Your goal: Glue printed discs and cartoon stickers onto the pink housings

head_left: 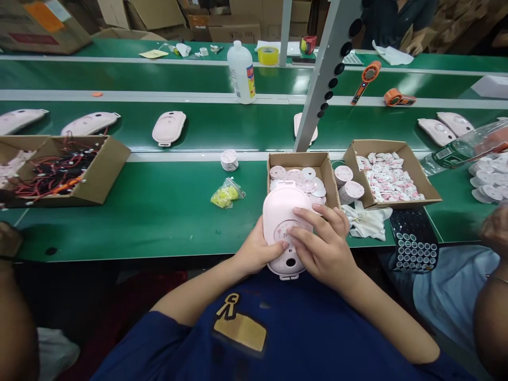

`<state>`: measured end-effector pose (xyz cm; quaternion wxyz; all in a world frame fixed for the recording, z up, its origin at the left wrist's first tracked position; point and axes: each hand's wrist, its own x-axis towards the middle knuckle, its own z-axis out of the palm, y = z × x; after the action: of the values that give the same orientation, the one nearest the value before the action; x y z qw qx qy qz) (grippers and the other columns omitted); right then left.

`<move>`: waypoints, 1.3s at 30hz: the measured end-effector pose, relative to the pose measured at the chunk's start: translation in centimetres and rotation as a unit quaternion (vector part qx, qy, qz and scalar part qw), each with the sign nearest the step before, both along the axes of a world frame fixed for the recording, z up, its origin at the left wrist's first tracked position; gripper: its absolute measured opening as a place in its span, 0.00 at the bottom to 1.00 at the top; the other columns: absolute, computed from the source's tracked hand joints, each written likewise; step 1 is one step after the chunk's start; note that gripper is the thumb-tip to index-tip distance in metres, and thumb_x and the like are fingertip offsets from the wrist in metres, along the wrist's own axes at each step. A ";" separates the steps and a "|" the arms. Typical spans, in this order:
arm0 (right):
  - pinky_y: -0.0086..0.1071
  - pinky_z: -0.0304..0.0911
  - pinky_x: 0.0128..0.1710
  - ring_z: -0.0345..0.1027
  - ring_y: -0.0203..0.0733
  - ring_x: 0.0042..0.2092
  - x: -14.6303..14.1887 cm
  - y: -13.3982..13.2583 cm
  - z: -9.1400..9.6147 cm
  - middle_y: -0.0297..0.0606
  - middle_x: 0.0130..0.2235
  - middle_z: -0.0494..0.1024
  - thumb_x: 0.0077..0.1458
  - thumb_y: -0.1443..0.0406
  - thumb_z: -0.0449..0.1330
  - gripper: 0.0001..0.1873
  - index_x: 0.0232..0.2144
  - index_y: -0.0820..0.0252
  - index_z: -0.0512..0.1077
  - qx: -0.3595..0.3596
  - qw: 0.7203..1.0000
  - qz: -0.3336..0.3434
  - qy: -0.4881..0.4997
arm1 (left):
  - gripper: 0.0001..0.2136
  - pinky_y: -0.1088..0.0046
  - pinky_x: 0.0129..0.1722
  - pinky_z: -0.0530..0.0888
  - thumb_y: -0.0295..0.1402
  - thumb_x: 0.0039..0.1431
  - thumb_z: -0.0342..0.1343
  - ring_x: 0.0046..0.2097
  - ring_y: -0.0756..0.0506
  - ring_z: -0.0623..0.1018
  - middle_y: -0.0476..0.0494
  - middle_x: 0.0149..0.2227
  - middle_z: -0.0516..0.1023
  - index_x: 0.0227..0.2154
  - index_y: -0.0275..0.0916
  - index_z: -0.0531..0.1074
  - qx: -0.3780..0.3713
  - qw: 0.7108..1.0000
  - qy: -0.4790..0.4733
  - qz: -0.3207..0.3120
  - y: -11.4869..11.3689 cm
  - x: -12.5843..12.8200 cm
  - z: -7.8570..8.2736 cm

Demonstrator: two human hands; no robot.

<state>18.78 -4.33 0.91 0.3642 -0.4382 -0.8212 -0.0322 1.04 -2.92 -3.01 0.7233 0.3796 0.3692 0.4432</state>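
Observation:
A pink plastic shell [282,211] rests against the near edge of the green table in front of me. My left hand [256,253] is wrapped round its left side, thumb on the face. My right hand [323,244] lies over its right side, fingers pressed onto a round sticker at the shell's middle. Just behind the shell stands a small cardboard box [332,182] of round pink and white stickers.
A box of small pink-white pieces [416,169] and sticker rolls [348,185] sit right. A white cloth [367,221], a black dotted sheet [415,241], a yellow bag [226,194] and a wire-filled box [99,174] lie around. More pink shells [169,127] ride the conveyor. Other people sit at both sides.

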 end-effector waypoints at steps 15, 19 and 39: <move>0.49 0.27 0.69 0.58 0.48 0.65 3.0 0.5 1.4 0.30 0.60 0.72 0.60 0.66 0.56 0.21 0.56 0.51 0.70 -0.042 0.970 0.176 -0.165 | 0.32 0.54 0.54 0.71 0.36 0.46 0.70 0.58 0.31 0.72 0.36 0.56 0.75 0.55 0.41 0.67 -0.042 0.994 -0.093 -0.036 -0.3 -0.6 0.4; 0.48 0.28 0.69 0.61 0.48 0.63 3.3 -0.1 1.3 0.29 0.58 0.74 0.60 0.66 0.58 0.17 0.52 0.52 0.73 -0.023 0.977 0.147 -0.152 | 0.32 0.55 0.50 0.73 0.36 0.45 0.71 0.53 0.32 0.75 0.35 0.51 0.77 0.54 0.39 0.67 -0.042 0.998 -0.053 -0.001 -0.2 -0.7 0.3; 0.46 0.59 0.64 0.44 0.50 0.71 -0.4 -1.0 -3.7 0.45 0.72 0.42 0.65 0.60 0.51 0.41 0.70 0.49 0.30 -0.366 0.877 0.085 0.300 | 0.39 0.53 0.55 0.71 0.40 0.43 0.72 0.55 0.31 0.74 0.33 0.54 0.76 0.58 0.38 0.65 0.007 0.999 0.043 -0.002 -0.7 -1.5 -0.5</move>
<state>18.42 -5.35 -2.77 0.4076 -0.4579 -0.6597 0.4348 -0.50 -3.59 -3.48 0.7049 0.4044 0.3960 0.4276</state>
